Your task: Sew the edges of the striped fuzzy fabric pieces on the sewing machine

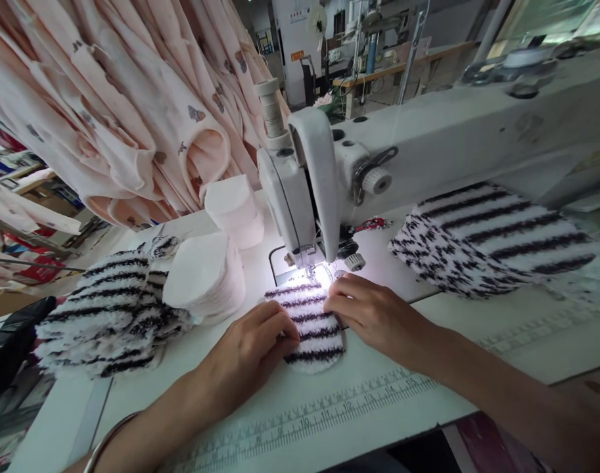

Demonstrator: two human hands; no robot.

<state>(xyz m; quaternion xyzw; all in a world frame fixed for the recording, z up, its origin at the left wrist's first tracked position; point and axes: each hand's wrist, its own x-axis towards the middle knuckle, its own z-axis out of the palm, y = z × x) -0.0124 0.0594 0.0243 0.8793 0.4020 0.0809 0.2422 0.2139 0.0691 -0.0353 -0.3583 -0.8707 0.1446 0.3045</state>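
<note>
A round fluffy piece of white fabric with black stripes (313,328) lies on the sewing machine bed, its far edge under the presser foot (313,269). My left hand (253,345) rests on its left edge with the fingers curled onto the pile. My right hand (366,310) presses its right edge, fingers flat and together near the needle. The white sewing machine (428,151) stands directly behind both hands, its lamp lighting the fabric.
Striped fluffy pieces are stacked at the left (107,309) and behind the machine arm at the right (491,236). Two stacks of white round pads (208,276) (233,209) stand left of the machine. Peach printed garments (132,98) hang above. A printed ruler (329,410) runs along the table's front edge.
</note>
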